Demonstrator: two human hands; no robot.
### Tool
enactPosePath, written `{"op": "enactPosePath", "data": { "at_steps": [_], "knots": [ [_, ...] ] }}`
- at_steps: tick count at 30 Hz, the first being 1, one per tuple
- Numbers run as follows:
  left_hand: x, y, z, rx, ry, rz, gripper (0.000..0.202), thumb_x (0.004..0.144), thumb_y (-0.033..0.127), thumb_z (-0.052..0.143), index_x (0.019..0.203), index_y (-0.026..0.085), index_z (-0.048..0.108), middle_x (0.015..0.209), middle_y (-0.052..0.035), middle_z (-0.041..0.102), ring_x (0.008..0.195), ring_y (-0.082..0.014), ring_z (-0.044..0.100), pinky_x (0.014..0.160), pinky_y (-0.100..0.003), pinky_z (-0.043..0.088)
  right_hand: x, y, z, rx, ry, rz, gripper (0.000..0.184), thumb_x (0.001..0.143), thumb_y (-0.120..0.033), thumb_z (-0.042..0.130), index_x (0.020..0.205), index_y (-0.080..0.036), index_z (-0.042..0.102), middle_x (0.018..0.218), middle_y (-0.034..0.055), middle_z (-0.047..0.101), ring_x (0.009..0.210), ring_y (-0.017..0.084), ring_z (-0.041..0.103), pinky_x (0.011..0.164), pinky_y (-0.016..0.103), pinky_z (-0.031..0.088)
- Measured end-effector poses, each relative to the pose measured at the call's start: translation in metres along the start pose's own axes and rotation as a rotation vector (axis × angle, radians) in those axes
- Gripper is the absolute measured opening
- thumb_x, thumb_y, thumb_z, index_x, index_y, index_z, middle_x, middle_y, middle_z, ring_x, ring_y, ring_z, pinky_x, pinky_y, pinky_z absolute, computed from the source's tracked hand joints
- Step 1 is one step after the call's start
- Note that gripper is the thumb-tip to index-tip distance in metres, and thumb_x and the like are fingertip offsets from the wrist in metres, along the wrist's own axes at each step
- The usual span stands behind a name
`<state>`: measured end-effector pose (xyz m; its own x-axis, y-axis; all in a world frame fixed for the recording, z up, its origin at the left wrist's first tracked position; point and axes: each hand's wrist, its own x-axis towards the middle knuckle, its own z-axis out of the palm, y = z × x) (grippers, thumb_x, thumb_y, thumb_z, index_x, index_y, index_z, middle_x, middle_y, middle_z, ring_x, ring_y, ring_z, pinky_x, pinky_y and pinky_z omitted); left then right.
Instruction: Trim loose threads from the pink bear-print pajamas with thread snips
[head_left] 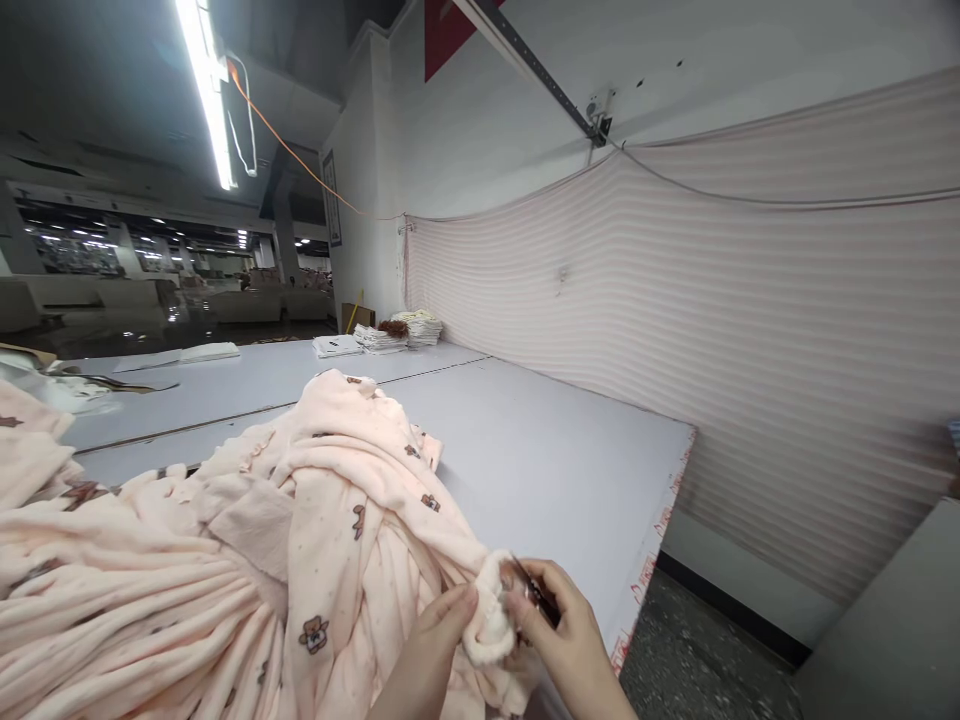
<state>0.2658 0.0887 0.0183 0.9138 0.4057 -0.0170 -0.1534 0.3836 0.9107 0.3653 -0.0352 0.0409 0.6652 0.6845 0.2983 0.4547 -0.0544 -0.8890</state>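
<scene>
A pale pink fleece garment (pixel 337 480) with brown bear prints lies in a heap across the left and front of the table. My left hand (pixel 439 635) pinches the edge of its gathered cuff (pixel 491 625) between thumb and fingers. On the cuff's other side is my right hand (pixel 559 625), closed around small dark thread snips (pixel 546 604). The snips' pointed end is beside the cuff's upper edge, slightly blurred. Thumb and fingers cover much of the snips, and whether the blades touch the fabric cannot be made out.
The grey-white table (pixel 555 470) ends at a taped right edge (pixel 656 540). Stacked folded cloths (pixel 416 328) and a white pile (pixel 336 345) stand at the back. A striped cloth sheet (pixel 675 300) hangs along the wall. More pink fabric (pixel 30 450) lies far left.
</scene>
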Motion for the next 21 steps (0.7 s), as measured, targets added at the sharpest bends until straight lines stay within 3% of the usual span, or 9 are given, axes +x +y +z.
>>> {"op": "enactPosePath", "data": {
  "at_steps": [3, 5, 8, 10, 12, 15, 16, 18, 21],
  "knots": [
    [-0.008, -0.006, 0.009, 0.277, 0.029, 0.047, 0.042, 0.085, 0.044, 0.051, 0.116, 0.019, 0.064, 0.117, -0.0105, 0.068, 0.113, -0.0281, 0.058, 0.1, -0.045, 0.042, 0.008, 0.011, 0.004, 0.008, 0.022, 0.016, 0.027, 0.083, -0.043, 0.058, 0.095, -0.02, 0.061, 0.084, 0.0009, 0.066, 0.075, 0.017, 0.062, 0.069, 0.024, 0.049],
    [-0.02, -0.018, 0.008, 0.617, 0.123, 0.18, 0.045, 0.083, 0.039, 0.053, 0.124, 0.022, 0.059, 0.135, -0.0115, 0.055, 0.128, -0.0317, 0.045, 0.106, -0.05, 0.033, 0.013, 0.025, 0.007, -0.046, 0.059, 0.031, 0.03, 0.087, -0.047, 0.05, 0.08, -0.019, 0.058, 0.07, -0.0015, 0.061, 0.065, 0.014, 0.058, 0.061, 0.022, 0.046],
    [-0.052, -0.044, -0.011, 1.246, 0.463, 0.371, 0.061, 0.071, 0.028, 0.065, 0.13, 0.022, 0.053, 0.146, -0.0157, 0.038, 0.138, -0.0406, 0.022, 0.11, -0.063, 0.007, 0.012, 0.045, 0.014, -0.101, 0.071, 0.045, 0.036, 0.09, -0.05, 0.041, 0.077, -0.019, 0.054, 0.065, -0.0018, 0.057, 0.062, 0.014, 0.055, 0.058, 0.022, 0.045],
    [-0.075, -0.061, -0.034, 1.47, 0.719, 0.356, 0.068, 0.065, 0.027, 0.068, 0.131, 0.018, 0.053, 0.148, -0.0213, 0.033, 0.139, -0.046, 0.012, 0.105, -0.069, -0.002, 0.005, 0.055, 0.024, -0.131, 0.015, 0.036, 0.033, 0.091, -0.048, 0.041, 0.088, -0.019, 0.057, 0.073, 0.0007, 0.064, 0.068, 0.016, 0.06, 0.06, 0.023, 0.047],
    [-0.095, -0.068, -0.058, 1.467, 0.872, 0.289, 0.067, 0.064, 0.025, 0.067, 0.129, 0.017, 0.053, 0.152, -0.0213, 0.022, 0.139, -0.0469, 0.007, 0.105, -0.068, 0.008, -0.006, 0.063, 0.04, -0.193, -0.074, 0.024, 0.031, 0.086, -0.042, 0.05, 0.107, -0.02, 0.058, 0.093, 0.0041, 0.07, 0.083, 0.019, 0.065, 0.07, 0.025, 0.049],
    [-0.107, -0.053, -0.09, 1.148, 0.808, 0.186, 0.069, 0.06, 0.018, 0.062, 0.128, 0.014, 0.052, 0.154, -0.0197, 0.014, 0.138, -0.0427, 0.016, 0.107, -0.056, 0.021, -0.021, 0.072, 0.062, -0.379, -0.2, 0.039, 0.041, 0.074, -0.028, 0.063, 0.114, -0.021, 0.06, 0.108, 0.0068, 0.07, 0.101, 0.026, 0.064, 0.086, 0.034, 0.045],
    [-0.108, -0.042, -0.098, 0.973, 0.769, 0.129, 0.069, 0.056, 0.015, 0.062, 0.125, 0.013, 0.053, 0.153, -0.0194, 0.018, 0.138, -0.042, 0.017, 0.109, -0.055, 0.018, -0.023, 0.074, 0.065, -0.443, -0.225, 0.049, 0.035, 0.074, -0.025, 0.063, 0.108, -0.02, 0.064, 0.105, 0.0074, 0.072, 0.101, 0.027, 0.065, 0.088, 0.036, 0.044],
    [-0.109, -0.017, -0.111, 0.854, 0.728, 0.091, 0.065, 0.054, 0.017, 0.061, 0.118, 0.014, 0.056, 0.136, -0.0182, 0.046, 0.129, -0.0398, 0.037, 0.107, -0.053, 0.025, -0.022, 0.076, 0.06, -0.536, -0.231, 0.063, 0.022, 0.079, -0.022, 0.057, 0.098, -0.019, 0.069, 0.097, 0.008, 0.074, 0.098, 0.026, 0.066, 0.087, 0.035, 0.043],
    [-0.116, 0.018, -0.126, 0.637, 0.66, 0.058, 0.049, 0.054, 0.023, 0.065, 0.102, 0.018, 0.063, 0.098, -0.0082, 0.069, 0.101, -0.0332, 0.06, 0.092, -0.046, 0.045, -0.003, 0.07, 0.021, -0.636, -0.166, 0.079, 0.025, 0.087, -0.022, 0.049, 0.106, -0.019, 0.066, 0.1, 0.0084, 0.072, 0.096, 0.023, 0.066, 0.079, 0.031, 0.046]
  ]
}}
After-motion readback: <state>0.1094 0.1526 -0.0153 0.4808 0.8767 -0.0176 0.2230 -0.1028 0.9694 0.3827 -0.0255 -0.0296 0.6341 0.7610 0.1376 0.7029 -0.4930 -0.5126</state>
